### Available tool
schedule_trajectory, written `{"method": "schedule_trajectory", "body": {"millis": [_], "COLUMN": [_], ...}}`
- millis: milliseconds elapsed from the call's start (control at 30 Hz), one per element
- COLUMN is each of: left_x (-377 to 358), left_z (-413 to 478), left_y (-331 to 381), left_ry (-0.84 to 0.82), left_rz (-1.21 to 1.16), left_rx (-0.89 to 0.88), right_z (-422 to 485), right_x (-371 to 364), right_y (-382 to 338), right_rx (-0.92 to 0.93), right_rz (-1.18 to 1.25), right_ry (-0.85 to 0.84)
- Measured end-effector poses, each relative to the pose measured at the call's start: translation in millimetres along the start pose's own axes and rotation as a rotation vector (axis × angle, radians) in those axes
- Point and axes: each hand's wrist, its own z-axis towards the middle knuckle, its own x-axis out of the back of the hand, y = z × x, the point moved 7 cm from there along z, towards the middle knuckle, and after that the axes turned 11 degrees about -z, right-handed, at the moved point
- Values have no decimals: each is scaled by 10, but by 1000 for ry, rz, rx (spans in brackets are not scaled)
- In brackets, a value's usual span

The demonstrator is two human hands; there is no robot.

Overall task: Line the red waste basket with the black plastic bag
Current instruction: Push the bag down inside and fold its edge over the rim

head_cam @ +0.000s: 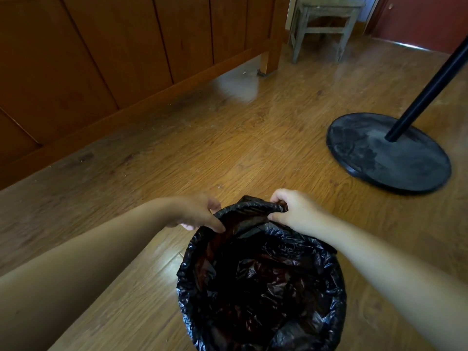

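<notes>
The black plastic bag (pixel 260 282) sits inside the red waste basket, and its edge is folded over the rim on the near, left and right sides. Only a dark reddish strip of the basket's inner wall (pixel 243 220) shows at the far side. My left hand (pixel 196 211) pinches the bag's far edge at the rim, thumb inside the opening. My right hand (pixel 293 209) grips the same far edge a little to the right, fingers curled over the bunched plastic. The basket's outside is hidden under the bag.
The basket stands on a wooden floor (pixel 202 153). A black round stand base (pixel 387 150) with a slanting black pole (pixel 430 79) lies to the right. Wooden panelling (pixel 101 59) runs along the left, and a grey stool (pixel 324 26) stands at the back.
</notes>
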Motion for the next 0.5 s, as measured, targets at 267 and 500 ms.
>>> {"method": "schedule_trajectory", "body": {"millis": [267, 500], "left_x": [75, -101], "left_z": [-102, -15], "left_y": [541, 560], "left_ry": [345, 294], "left_rz": [76, 140], "left_rx": [-465, -433], "right_z": [-1, -25], "right_x": [-17, 35], "right_y": [-252, -268], "right_rx": [90, 144], "right_rz": [-41, 40], "right_ry": [9, 46]}}
